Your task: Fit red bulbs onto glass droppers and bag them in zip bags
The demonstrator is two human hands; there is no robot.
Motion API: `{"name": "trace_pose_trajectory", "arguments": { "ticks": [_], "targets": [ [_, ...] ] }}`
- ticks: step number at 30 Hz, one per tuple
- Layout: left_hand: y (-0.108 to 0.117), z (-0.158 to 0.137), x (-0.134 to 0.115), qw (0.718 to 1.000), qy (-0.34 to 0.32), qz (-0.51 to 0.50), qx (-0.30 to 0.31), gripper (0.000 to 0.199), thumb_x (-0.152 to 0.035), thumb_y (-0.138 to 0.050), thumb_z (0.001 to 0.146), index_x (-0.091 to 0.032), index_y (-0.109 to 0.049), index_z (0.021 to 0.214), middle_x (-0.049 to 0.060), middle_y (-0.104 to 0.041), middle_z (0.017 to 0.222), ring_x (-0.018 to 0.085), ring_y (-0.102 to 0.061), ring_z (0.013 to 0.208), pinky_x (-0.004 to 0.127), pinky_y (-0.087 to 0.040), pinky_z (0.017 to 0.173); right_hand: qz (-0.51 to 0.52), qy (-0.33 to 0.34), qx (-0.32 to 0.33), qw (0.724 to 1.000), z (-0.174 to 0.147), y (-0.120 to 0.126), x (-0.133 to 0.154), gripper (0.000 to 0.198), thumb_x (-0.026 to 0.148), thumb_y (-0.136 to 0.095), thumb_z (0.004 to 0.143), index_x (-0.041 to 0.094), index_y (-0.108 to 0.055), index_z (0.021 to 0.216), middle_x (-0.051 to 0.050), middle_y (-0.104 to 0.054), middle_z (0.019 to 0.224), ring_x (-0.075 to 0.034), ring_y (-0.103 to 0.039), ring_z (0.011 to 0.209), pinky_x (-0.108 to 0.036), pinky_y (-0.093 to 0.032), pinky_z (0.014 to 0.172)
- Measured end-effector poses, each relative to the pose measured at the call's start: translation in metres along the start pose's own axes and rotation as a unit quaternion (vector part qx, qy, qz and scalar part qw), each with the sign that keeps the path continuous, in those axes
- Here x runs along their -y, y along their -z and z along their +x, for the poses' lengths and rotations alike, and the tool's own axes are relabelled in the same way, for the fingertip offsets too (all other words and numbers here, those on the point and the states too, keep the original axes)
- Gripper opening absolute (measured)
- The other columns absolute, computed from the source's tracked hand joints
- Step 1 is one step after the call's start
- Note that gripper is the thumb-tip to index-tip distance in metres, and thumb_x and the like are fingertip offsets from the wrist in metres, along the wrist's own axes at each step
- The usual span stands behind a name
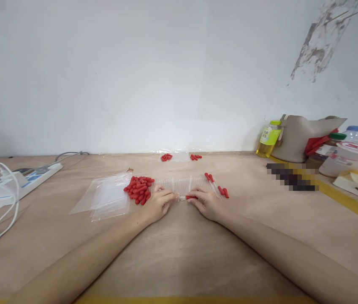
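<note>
My left hand (159, 203) pinches a clear dropper tube (181, 198) that lies level between my hands. A red rubber bulb (190, 197) is in the closed fingers of my right hand (207, 203), against the tube's right end; how far it sits over the end I cannot tell. Behind my hands lies a row of clear tubes (180, 185). A heap of loose red bulbs (139, 190) is beside my left hand. Several tubes with red bulbs on their ends (209, 177) lie just right of the row.
Flat clear plastic bags (109, 198) lie left of the heap. Bagged red bulbs (166, 157) rest by the wall. A white power strip (23, 185) with cables is at far left. A yellow-capped bottle (268, 139), a grey container (293, 139) and a white tub (348, 159) stand right.
</note>
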State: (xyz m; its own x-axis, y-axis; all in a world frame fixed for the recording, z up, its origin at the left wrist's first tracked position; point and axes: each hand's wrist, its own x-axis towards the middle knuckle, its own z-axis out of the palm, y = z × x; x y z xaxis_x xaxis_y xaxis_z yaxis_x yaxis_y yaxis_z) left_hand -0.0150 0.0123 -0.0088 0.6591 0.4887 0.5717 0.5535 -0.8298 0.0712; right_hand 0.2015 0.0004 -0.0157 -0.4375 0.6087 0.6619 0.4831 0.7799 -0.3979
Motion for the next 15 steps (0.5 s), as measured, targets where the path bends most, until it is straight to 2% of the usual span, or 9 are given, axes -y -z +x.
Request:
{"name": "trace_pose_trajectory", "arguments": {
  "ticks": [7,15],
  "targets": [
    [0.0016,0.0025,-0.0036,0.999,-0.011,0.027,0.015,0.031,-0.008,-0.035,0.083,-0.020,-0.060,0.096,0.003,-0.062,0.075,0.014,-0.053,0.067,0.032,-0.032,0.075,-0.022,0.034,0.001,0.999,-0.0003,-0.0012,-0.0025,0.019,0.021,-0.044,0.084,0.021,-0.062,0.090,-0.005,-0.059,0.080,-0.016,-0.054,0.076,-0.032,-0.044,0.073],
    [-0.0014,0.0016,-0.0028,0.998,-0.009,0.050,0.023,0.030,-0.009,-0.035,0.084,-0.019,-0.060,0.097,0.003,-0.061,0.074,0.014,-0.054,0.067,0.032,-0.030,0.074,-0.058,0.063,0.016,0.996,0.0012,-0.0024,-0.0055,0.018,0.021,-0.045,0.084,0.021,-0.062,0.089,-0.005,-0.059,0.077,-0.016,-0.054,0.075,-0.033,-0.043,0.074]
  ]
}}
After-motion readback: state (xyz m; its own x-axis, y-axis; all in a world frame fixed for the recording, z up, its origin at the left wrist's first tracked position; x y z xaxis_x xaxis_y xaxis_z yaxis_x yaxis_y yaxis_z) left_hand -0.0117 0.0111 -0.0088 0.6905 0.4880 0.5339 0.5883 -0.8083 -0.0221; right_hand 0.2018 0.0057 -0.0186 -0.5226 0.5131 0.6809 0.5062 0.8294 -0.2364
